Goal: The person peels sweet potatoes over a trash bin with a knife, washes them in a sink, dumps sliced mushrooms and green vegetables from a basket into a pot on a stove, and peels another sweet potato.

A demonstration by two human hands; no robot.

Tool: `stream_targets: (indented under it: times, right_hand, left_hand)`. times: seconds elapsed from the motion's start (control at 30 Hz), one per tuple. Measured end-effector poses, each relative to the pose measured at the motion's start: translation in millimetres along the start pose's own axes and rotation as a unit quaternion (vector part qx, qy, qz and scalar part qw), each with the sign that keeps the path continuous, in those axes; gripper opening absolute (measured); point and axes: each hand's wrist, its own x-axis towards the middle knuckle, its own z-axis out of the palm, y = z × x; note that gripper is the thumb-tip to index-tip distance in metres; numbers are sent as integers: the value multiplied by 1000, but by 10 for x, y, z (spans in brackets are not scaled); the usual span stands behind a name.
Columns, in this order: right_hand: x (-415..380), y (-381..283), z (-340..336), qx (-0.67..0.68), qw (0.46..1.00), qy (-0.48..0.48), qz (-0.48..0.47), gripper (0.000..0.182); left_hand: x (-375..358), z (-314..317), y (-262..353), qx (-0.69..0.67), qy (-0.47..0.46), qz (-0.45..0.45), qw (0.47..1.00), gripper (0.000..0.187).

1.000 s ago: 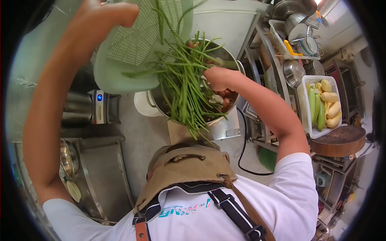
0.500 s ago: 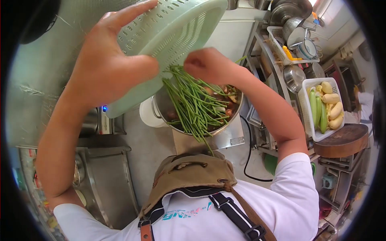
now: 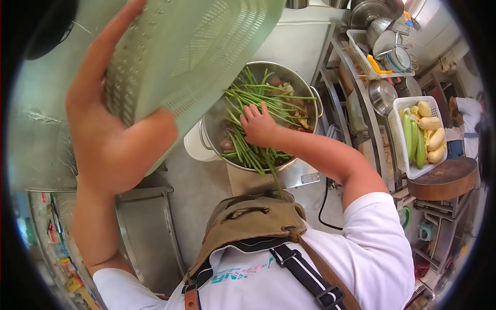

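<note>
My left hand [image 3: 111,134] grips the rim of a pale green plastic colander [image 3: 206,57], which is tilted on its side at upper left; it looks bare inside. Below and right of it stands a big two-handled steel pot [image 3: 316,101]. Long thin green beans [image 3: 274,103] lie heaped in the pot over brown and reddish chunks [image 3: 302,122], and a few ends poke over the near rim. My right hand [image 3: 258,125] rests on the beans, fingers spread, holding nothing that I can see.
A white bucket [image 3: 195,144] sits left of the pot. On the right, a metal rack [image 3: 356,77] carries bowls and a white utensil basket [image 3: 356,39]. Near it are a white basket of gourds [image 3: 408,168] and a round wooden chopping block [image 3: 444,180]. Another person [image 3: 467,124] stands at far right.
My right hand has come down from above the pot onto the beans and opened from a curled shape. The colander has moved up and left, away from the pot, turning its inside into view.
</note>
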Motion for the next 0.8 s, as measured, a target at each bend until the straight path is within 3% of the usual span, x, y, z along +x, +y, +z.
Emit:
stream_targets:
  times: [0.17, 0.2, 0.27, 0.3, 0.33, 0.37, 0.43, 0.53, 0.6, 0.7, 0.77, 0.8]
  right_hand:
    - [44, 411, 456, -19, 997, 3, -69, 50]
    - [94, 428, 596, -62, 994, 50, -74, 42]
    - [118, 345, -104, -16, 986, -127, -102, 41]
    - [37, 296, -214, 1, 996, -26, -81, 34]
    - [-5, 298, -662, 84, 988, -114, -56, 31]
    - [-40, 381, -559, 142, 987, -52, -62, 30]
    - [-270, 388, -726, 318, 946, 57, 11, 26]
    - [-627, 427, -691, 285, 941, 161, 90, 21]
    - [-943, 390, -773, 330, 895, 270, 130, 21]
    - [-1568, 271, -1100, 395, 788, 400, 251, 21]
    - [-2079, 86, -1038, 394, 736, 413, 363, 23]
    - [-2295, -63, -777, 391, 705, 407, 429, 27]
  left_hand:
    - [-178, -32, -116, 0, 40, -21, 999, 85]
    - [-214, -39, -145, 10, 48, -25, 998, 85]
    - [-312, -31, -197, -68, 56, -45, 995, 87]
    - [-350, -8, -222, -46, 65, -57, 995, 88]
    - [-406, 1, -227, -40, 59, -53, 996, 89]
    - [-466, 11, -226, -33, 53, -49, 997, 90]
    - [-610, 46, -207, -4, 34, 2, 999, 91]
    - [-704, 60, -262, 148, 16, 90, 985, 93]
    - [-703, 58, -335, 194, 44, 121, 972, 91]
    - [-835, -46, -546, -108, 176, 26, 978, 87]
    - [-948, -93, -659, -236, 357, -13, 904, 44]
    - [-1170, -128, -896, -274, 353, -32, 894, 43]
